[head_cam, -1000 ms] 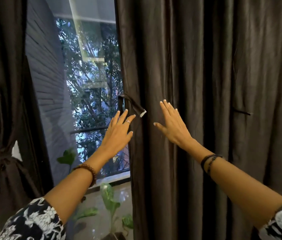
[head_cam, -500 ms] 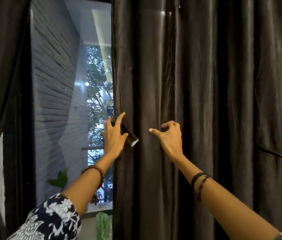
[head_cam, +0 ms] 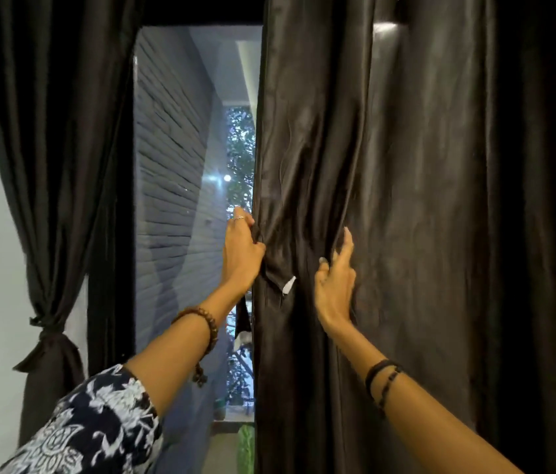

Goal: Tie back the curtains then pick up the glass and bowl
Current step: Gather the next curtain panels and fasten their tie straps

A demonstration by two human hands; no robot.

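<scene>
Both hands have closed onto the right curtain (head_cam: pixel 406 234) since the earlier frame: the left hand (head_cam: pixel 240 254) grips its inner edge at frame centre, beside the tie strap (head_cam: pixel 278 280); the right hand (head_cam: pixel 334 285) bunches folds. Left curtain (head_cam: pixel 54 200), already tied, hangs at frame left

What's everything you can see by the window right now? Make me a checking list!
Surface: nothing seen.
Job's things: left curtain tied back with a knot; right curtain hangs loose, bunched at its edge; tie strap with a white tip hangs there. Glass and bowl: nothing seen.
Clutter: nothing seen.
Grippers: left hand grips the right curtain's edge; right hand digs into its folds.
Cables: nothing seen.
Surroundings: window, brick wall and trees outside, green leaf below.
</scene>
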